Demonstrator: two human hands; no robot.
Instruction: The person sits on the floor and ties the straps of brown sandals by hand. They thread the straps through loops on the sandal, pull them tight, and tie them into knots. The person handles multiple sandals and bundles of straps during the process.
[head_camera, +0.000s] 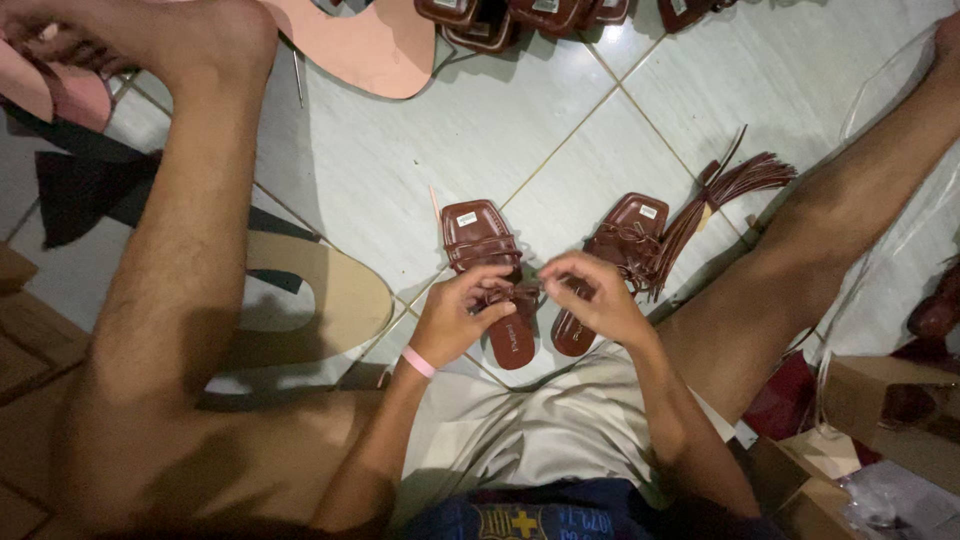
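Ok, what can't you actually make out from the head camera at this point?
- What the fingertips of the left hand and right hand pinch: too small, hidden by the fingers; grip unclear.
- Middle of the left sandal: covered by the left hand.
- Heel of the right sandal: behind the right hand.
- Row of sandals: cut off by the top edge.
- Cardboard boxes: contents dark, cut by the right edge.

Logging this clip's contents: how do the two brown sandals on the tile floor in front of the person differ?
The left sandal lies nearly straight, toe away from the person; the right sandal is angled, its toe swung to the right. Both the left hand and the right hand pinch a strap at the left sandal, while the right sandal is only overlapped by the right hand. A bundle of loose straps trails from beside the right sandal, none beside the left. Both are flat, brown and strappy.
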